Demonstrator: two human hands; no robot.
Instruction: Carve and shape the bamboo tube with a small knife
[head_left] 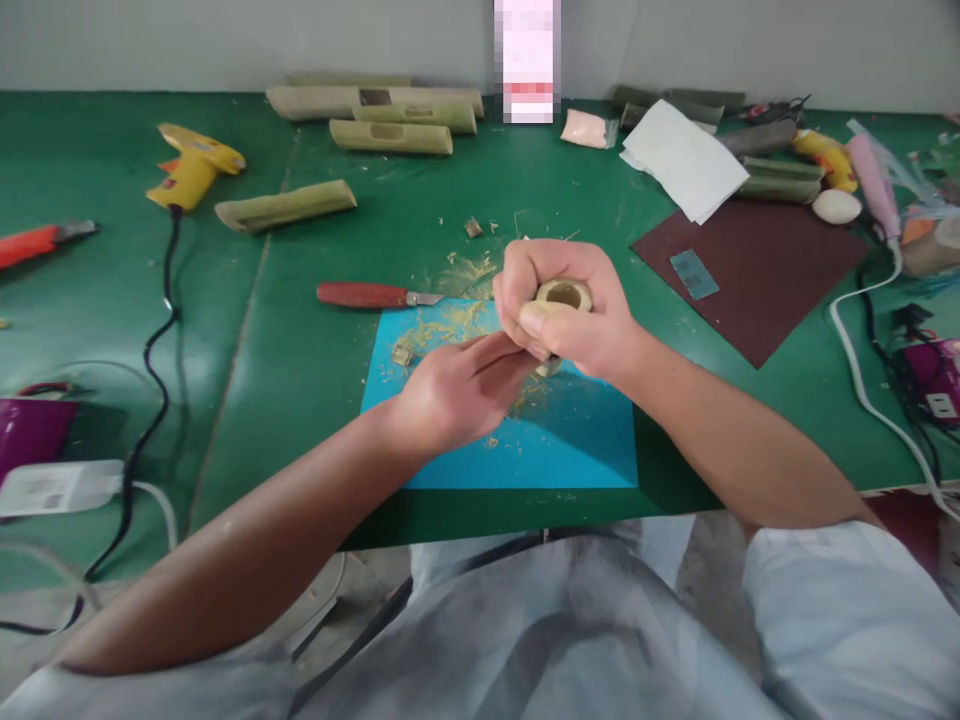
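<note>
Above the blue sheet [465, 465], my right hand [592, 320] is closed around a short bamboo tube [564, 294], its hollow end facing up. My left hand [461, 395] comes in from below, fingers pressed together against the lower part of the tube; its fingertips are hidden behind my right hand. Pale shavings [450, 325] and a small bamboo chip [403, 353] lie on the sheet. A knife with a red handle [364, 294] lies at the sheet's far left edge, its blade pointing right.
Cut bamboo lengths [390, 137] lie along the back, another bamboo piece [285, 207] nearer. A yellow glue gun [195, 168] and an orange cutter [45, 243] are at left. White paper [682, 160] overlaps a brown sheet [750, 270] at right, beside a pink corded tool [874, 185].
</note>
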